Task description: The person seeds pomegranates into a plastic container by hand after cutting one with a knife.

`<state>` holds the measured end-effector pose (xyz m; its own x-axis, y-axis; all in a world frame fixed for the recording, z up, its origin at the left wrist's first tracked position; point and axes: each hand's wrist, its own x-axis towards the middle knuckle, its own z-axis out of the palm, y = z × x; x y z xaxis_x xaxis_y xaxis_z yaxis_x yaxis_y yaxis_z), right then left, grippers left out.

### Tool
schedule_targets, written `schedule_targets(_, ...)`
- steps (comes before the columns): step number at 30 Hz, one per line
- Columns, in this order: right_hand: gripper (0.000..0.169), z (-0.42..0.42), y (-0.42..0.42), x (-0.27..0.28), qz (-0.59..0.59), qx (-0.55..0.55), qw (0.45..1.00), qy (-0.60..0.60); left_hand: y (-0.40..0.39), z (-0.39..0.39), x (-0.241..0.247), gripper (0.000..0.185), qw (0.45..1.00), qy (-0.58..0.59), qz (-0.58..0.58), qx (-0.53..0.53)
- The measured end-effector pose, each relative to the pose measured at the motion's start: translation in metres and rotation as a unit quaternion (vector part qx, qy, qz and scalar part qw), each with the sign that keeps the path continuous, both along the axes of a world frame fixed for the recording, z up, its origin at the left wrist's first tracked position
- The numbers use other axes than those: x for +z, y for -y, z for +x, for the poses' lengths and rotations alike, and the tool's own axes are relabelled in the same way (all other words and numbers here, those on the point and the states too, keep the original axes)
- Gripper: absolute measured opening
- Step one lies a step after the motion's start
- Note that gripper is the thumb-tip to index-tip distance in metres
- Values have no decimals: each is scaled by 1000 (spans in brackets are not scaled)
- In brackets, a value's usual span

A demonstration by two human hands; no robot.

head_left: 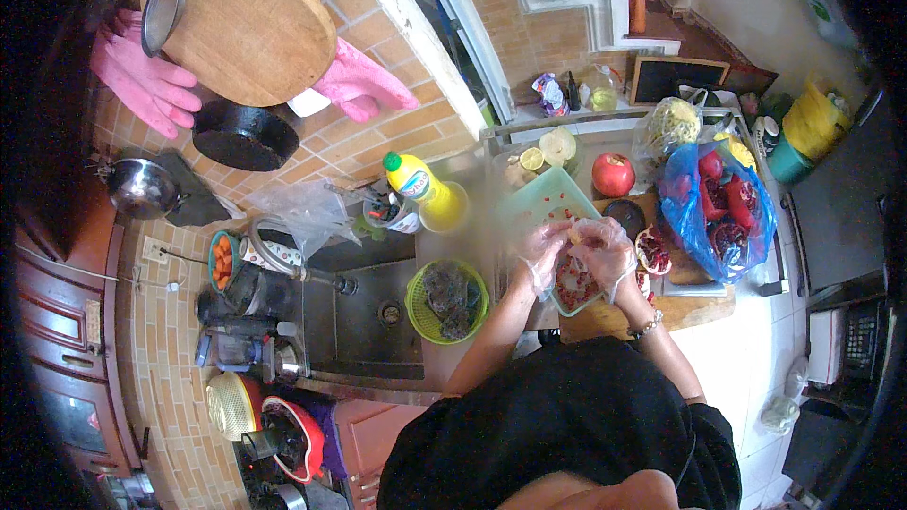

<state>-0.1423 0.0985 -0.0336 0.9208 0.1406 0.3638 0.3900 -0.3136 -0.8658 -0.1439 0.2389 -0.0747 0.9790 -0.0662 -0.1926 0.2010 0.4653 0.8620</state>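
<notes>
Both my hands wear clear plastic gloves and meet over a pale green plastic container with loose pomegranate seeds in it. My left hand and my right hand have their fingers closed around a small pale piece, perhaps pomegranate, mostly hidden by the fingers. An opened pomegranate piece lies just right of my right hand, on a wooden cutting board. A whole pomegranate sits behind the container. More opened pomegranates fill a blue plastic bag at the right.
Left of the container stand a green basket holding dark scrubbing pads and a yellow bottle with a green cap. The sink lies farther left. A halved lime and a dark round lid or dish are behind and beside the container.
</notes>
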Motion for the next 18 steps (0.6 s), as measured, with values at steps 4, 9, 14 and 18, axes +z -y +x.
schedule_targets(4, 19, 1, -2, -9, 63, 6, 998, 3, 0, 3, -3, 18, 998, -14, 55, 2)
schedule_targets(9, 12, 6, 10, -26, 66, -46, 996, 32, 0, 2, 15, 17, 995, -75, 67, 27)
schedule_targets(14, 29, -5, 8, 0, 60, -37, 987, -144, -8, 1, -1, 16, 991, 1, -124, 51)
schedule_targets(18, 34, 0, 7, -15, 163, 27, 971, -171, -4, -3, 22, 11, 990, 17, -136, 32)
